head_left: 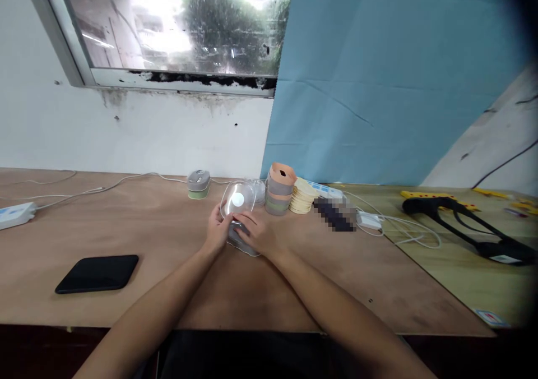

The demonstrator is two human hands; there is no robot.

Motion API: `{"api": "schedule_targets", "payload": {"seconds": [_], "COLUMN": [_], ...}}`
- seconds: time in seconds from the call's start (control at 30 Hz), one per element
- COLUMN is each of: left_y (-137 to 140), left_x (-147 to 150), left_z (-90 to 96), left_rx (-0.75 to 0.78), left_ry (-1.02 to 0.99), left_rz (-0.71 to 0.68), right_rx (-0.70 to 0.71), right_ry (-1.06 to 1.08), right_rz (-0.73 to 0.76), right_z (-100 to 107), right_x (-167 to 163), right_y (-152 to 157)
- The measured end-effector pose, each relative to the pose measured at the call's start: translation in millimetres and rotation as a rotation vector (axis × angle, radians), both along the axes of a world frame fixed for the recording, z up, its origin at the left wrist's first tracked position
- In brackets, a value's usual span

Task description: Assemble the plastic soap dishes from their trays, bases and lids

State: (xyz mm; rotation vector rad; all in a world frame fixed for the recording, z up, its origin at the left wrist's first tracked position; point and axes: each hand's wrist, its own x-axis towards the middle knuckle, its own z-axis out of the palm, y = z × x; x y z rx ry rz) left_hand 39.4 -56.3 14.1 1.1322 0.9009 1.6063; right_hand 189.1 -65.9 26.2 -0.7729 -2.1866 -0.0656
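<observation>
A clear plastic lid (247, 195) with a white round spot near its middle is tilted up in front of me. My left hand (217, 227) is closed on its lower left edge. My right hand (255, 232) has its fingers bent against the lower edge, with the fingertips close to the left hand's. Below the right hand lies a greyish see-through plastic piece (240, 243), partly covered by the fingers. Just behind the lid are more clear plastic pieces (259, 191). To their right stands a stack of orange, grey and green sleeves (279, 191).
A stack of cream-coloured flat pieces (301, 197) stands beside the sleeves. A grey-and-green container (198, 184) sits near the wall. A black phone (98, 273) lies at left. White cables (416, 236), a power strip (17, 215) and a black strap frame (471, 227) lie farther out.
</observation>
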Motion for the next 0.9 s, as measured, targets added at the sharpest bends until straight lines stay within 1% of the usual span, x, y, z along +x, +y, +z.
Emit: {"api": "schedule_targets", "payload": {"seconds": [0.07,0.13,0.17,0.23,0.33,0.4,0.5,0.57,0.67,0.77,0.9], "left_y": [-3,-6,-8,-12,-14,-13,-11,-9,-7,-6,-6], "left_x": [-3,-6,-8,-11,-13,-13,-14,-15,-18,-18,-17], "left_z": [1.7,3.7,4.6,6.1,6.7,6.1,4.2,2.7,0.6,-0.9,-1.4], "left_rx": [0.028,0.077,0.104,0.168,0.266,0.293,0.306,0.338,0.393,0.411,0.393], "left_ry": [0.015,0.077,0.14,0.333,0.614,0.696,0.761,0.819,0.88,0.912,0.955], "left_rz": [-0.038,-0.073,-0.087,-0.091,-0.036,-0.003,0.03,0.05,0.065,0.054,0.019], "right_rx": [-0.002,-0.006,-0.009,-0.015,-0.047,-0.09,-0.135,-0.134,-0.108,-0.066,0.002], "right_ry": [-0.033,-0.018,0.012,0.095,0.12,0.09,0.063,0.063,0.073,0.076,0.073], "right_rz": [-0.068,-0.126,-0.155,-0.218,-0.284,-0.314,-0.348,-0.362,-0.369,-0.389,-0.437], "right_z": [6,16,23,36,49,50,43,37,31,32,34], "right_x": [5,10,12,17,24,29,35,36,34,29,23], "right_y": [8,18,25,43,74,93,112,118,118,113,104]}}
